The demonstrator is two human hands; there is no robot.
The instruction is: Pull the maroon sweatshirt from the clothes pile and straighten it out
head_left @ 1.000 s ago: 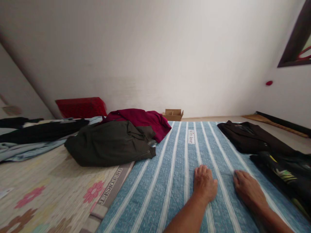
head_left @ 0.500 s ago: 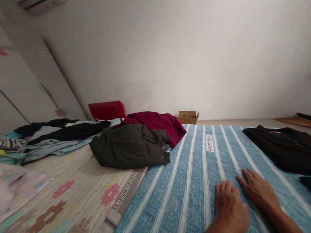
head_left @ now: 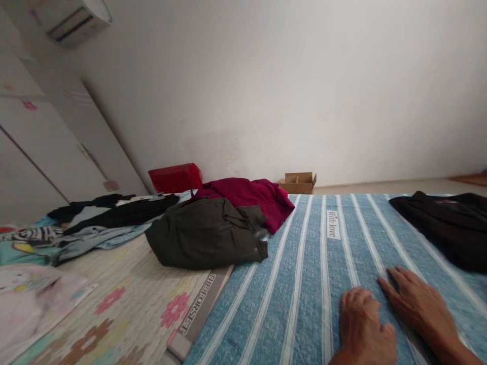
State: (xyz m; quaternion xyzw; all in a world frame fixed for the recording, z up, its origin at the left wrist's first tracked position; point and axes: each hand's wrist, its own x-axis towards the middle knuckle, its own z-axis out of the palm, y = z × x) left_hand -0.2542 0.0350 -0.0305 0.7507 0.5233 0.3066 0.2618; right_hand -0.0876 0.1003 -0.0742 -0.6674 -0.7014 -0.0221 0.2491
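Head view: my left hand [head_left: 365,324] and right hand [head_left: 418,304] rest flat, holding nothing, on the blue striped quilted mat [head_left: 297,284]; pressing forward could ruck it.

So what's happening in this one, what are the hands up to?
A person's two bare hands rest palm down on a blue striped blanket spread on the floor. The left hand and right hand lie side by side, holding nothing. Beyond them to the left sits a dark olive garment with a maroon garment behind it. A black garment lies on the blanket to the right. More clothes lie on a floral mat.
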